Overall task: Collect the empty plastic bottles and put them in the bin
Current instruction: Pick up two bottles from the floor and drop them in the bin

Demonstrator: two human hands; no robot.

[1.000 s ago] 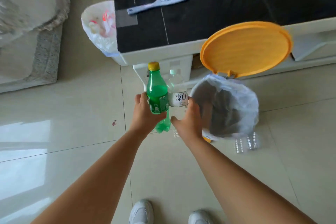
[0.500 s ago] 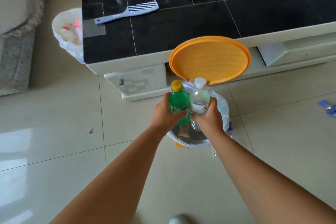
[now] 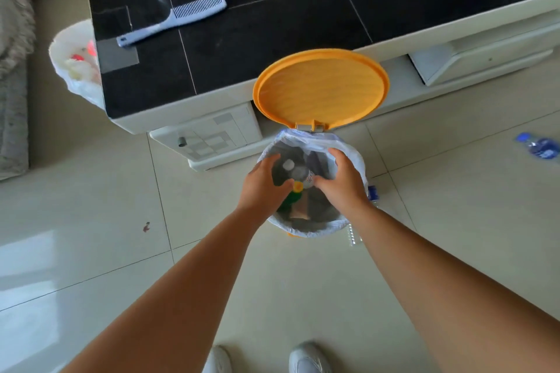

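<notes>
We held both hands over bin, lid up. Left hand grip loose around green bottle; right hand grip touching clear bottle, both bottles inside bin mouth.

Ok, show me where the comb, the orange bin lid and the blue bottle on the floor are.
comb [image 3: 172,19], head view, where handle meets teeth.
orange bin lid [image 3: 321,89], head view, middle of its underside.
blue bottle [image 3: 541,147], head view, on its blue label.
</notes>
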